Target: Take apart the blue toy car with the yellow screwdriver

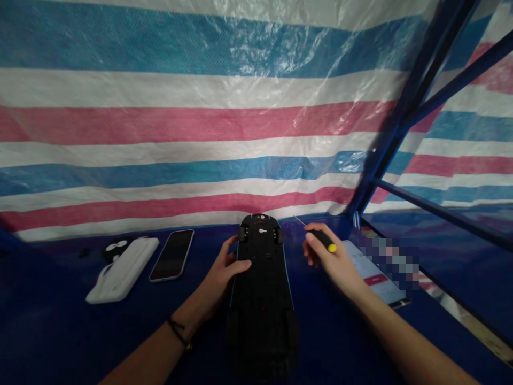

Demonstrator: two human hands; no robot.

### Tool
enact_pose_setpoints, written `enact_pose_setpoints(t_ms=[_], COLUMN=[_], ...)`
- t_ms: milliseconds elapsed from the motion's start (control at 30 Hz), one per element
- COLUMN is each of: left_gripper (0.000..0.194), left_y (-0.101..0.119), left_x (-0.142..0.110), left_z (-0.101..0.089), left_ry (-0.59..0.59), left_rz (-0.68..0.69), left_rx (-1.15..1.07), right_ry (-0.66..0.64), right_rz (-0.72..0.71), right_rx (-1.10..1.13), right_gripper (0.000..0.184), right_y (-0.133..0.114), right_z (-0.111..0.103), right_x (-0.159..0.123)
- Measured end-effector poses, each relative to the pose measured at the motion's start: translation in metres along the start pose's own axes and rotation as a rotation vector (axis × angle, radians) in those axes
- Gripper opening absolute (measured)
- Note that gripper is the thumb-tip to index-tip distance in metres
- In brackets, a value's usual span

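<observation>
While the black-bottomed toy car (262, 278) lay wheels-up at the near centre of the blue tabletop (340, 342), its long axis running from the wearer toward the far edge, the left hand (224, 270) gripped its left side, thumb across the underside. Clasped in the right hand (324, 256), a screwdriver (323, 239) pointed away and leftward, its tip apart from the car's far end. Leftward lay a phone (171, 255) and a white oblong device (128, 272); a flat, pale slab (356, 256) sat partly behind the right forearm, with striped sheeting (200, 123) and blue metal bars (395, 133) beyond.
</observation>
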State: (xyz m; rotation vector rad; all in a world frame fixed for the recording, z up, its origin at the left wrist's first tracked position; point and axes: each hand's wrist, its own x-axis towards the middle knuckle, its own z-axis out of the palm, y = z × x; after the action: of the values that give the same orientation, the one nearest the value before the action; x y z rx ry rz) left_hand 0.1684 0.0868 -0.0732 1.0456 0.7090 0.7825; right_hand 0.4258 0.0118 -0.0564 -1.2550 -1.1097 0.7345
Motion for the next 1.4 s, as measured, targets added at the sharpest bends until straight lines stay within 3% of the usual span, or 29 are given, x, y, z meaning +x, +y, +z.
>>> enact_pose_setpoints(t_ms=[67, 167, 400, 500, 800, 1100, 1400], left_gripper=[0.096, 0.096, 0.121, 0.123, 0.115, 0.115, 0.112], left_y=[-0.002, -0.004, -0.005, -0.005, 0.0, 0.002, -0.002], left_x=[-0.002, -0.002, -0.001, -0.002, -0.006, -0.008, -0.006], left_z=[0.002, 0.003, 0.002, 0.001, 0.003, 0.005, 0.005], left_ry=[0.016, 0.017, -0.047, -0.068, -0.093, -0.113, -0.115], left_rz=[0.033, 0.053, 0.033, 0.03, 0.019, 0.028, 0.057], left_rx=[-0.013, -0.041, -0.086, -0.057, -0.06, -0.027, -0.01], right_ry=[0.021, 0.093, 0.256, 0.274, 0.051, 0.041, -0.062], right_rz=[-0.015, -0.079, -0.357, -0.433, -0.43, -0.464, -0.391], right_rx=[0.037, 0.108, 0.19, 0.161, -0.008, -0.046, -0.36], right_gripper=[0.064, 0.051, 0.036, 0.028, 0.023, 0.023, 0.019], right_y=[-0.003, -0.009, -0.036, -0.041, -0.032, -0.029, -0.058], right_z=[-0.01, -0.017, -0.016, -0.018, -0.011, -0.01, -0.012], right_x=[0.0, -0.001, -0.005, -0.01, -0.028, -0.029, -0.021])
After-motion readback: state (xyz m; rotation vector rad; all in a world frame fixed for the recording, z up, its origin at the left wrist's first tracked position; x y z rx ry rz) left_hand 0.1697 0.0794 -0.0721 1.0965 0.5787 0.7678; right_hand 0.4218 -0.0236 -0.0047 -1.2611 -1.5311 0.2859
